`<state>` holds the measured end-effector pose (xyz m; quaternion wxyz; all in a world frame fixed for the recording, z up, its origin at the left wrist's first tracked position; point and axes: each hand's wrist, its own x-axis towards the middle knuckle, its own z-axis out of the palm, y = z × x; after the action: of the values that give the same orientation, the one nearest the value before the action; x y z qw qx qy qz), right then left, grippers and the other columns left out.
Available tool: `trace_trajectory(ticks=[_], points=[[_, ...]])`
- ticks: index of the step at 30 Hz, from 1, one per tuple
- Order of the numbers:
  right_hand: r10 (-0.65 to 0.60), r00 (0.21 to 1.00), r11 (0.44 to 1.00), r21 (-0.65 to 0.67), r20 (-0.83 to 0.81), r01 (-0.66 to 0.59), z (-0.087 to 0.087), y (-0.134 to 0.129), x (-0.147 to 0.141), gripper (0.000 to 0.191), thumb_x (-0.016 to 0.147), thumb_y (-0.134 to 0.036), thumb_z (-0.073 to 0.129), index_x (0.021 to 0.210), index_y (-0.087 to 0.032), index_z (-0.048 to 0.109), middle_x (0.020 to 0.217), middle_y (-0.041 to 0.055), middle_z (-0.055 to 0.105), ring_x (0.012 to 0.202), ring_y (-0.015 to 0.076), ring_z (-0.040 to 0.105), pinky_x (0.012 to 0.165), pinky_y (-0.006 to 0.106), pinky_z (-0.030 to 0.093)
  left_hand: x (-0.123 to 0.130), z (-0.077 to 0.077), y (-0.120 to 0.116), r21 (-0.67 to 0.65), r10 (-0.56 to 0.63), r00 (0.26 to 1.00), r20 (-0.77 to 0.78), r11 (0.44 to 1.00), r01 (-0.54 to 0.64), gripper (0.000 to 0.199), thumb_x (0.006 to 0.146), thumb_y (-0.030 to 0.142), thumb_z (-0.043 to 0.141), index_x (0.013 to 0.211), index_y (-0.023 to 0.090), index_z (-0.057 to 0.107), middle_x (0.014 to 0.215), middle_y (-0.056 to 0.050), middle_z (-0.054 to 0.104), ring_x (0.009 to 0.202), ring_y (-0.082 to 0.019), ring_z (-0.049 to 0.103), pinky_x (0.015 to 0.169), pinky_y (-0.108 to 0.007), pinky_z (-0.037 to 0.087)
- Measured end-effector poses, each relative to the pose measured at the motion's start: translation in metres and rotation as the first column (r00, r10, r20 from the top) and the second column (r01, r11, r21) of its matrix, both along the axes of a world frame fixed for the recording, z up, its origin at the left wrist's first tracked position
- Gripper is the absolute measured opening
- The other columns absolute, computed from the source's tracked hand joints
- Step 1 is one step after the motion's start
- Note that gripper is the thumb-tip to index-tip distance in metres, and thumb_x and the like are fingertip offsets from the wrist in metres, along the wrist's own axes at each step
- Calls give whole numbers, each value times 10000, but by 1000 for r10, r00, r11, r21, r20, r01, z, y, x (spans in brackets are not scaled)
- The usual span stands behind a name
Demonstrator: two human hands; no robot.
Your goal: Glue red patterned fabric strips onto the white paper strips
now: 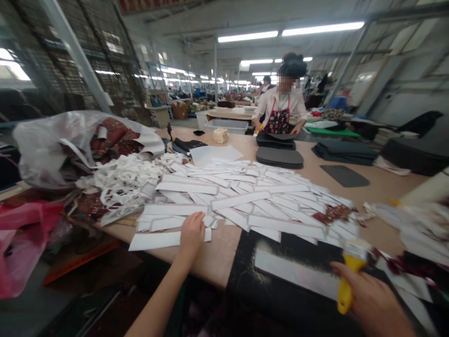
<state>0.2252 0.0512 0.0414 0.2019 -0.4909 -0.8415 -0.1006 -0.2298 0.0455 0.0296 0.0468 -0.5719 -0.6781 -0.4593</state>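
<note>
My right hand (373, 297) grips the yellow handle of a paintbrush (347, 283), its pale bristles pointing up and away from me. Below and left of it, a white strip (294, 274) lies on a black board (245, 267) with wet-looking, shiny smears. My left hand (192, 231) is closed over another white strip (154, 241) near the table's front edge, the left end of which reaches the edge. The thumb of that hand is hidden. Beyond both hands spreads a wide, overlapping heap of white strips (242, 199).
To the left are a tangle of white scraps (129, 178) and a clear plastic bag (52, 145) of patterned cloth. A co-worker (280, 105) stands across the table (217, 264) behind stacked dark panels (279, 157). A single grey panel (345, 175) lies to the right.
</note>
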Motion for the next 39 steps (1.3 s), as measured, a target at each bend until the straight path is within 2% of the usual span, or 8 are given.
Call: trace_trajectory(ticks=[2,4,10,15,20,25,30,39], points=[[148,987,973,-169,-54,-155,28,-4,-41,383,799,-154,408,1123,-240,592,767,33,674,713,169,605,694,284,441,42,-5,-13,-38,-162,980,-115,987,158,269,786,142,477,1000,212,625,1037,-88,642,1002,-242,555,918,-438,419],[140,980,952,-254,-138,-172,45,-3,-83,335,856,-292,422,1146,-238,581,739,28,663,701,167,591,671,277,447,82,-8,-29,-38,-323,924,-206,946,322,257,813,147,476,1019,214,613,1027,-69,646,986,-219,557,908,-406,436],[130,959,906,-363,-250,-217,51,16,-159,207,840,-326,488,848,-199,651,800,28,668,770,152,583,748,266,420,142,-19,-54,-77,-489,771,-407,860,505,233,830,106,458,1012,149,598,956,-75,652,881,-203,558,798,-357,483],[78,997,972,-223,27,-70,60,22,-165,236,839,-280,457,747,-145,628,642,56,608,693,165,552,767,313,380,148,-27,-51,-69,-432,770,-469,887,456,204,830,109,457,974,141,598,921,-79,645,862,-217,548,782,-388,466],[86,971,967,-214,-223,-135,58,19,-133,237,874,-353,451,897,-187,618,800,33,653,771,154,564,810,303,371,147,-19,-50,-110,-463,803,-374,882,458,172,840,126,456,909,187,601,878,-51,641,843,-197,550,781,-381,431],[22,977,972,-225,-212,-71,25,5,-105,251,889,-209,425,1075,-206,592,774,33,649,726,158,550,706,271,397,143,-23,-47,-58,-440,876,-199,897,438,153,840,169,478,934,204,594,922,-58,624,881,-196,555,799,-368,431],[1,1000,989,-150,23,2,-1,-15,-135,174,863,-168,458,960,-212,596,759,50,594,772,189,514,671,286,378,141,-35,-44,-3,-417,902,-112,908,419,183,830,217,511,997,205,585,960,-75,610,901,-216,556,813,-384,433],[16,992,985,-175,124,6,-3,-9,-149,172,864,-133,428,957,-208,552,776,51,567,754,200,516,648,286,394,137,-32,-47,-10,-405,914,-1,914,405,186,832,254,505,978,217,614,938,-67,636,890,-209,571,814,-379,440]])
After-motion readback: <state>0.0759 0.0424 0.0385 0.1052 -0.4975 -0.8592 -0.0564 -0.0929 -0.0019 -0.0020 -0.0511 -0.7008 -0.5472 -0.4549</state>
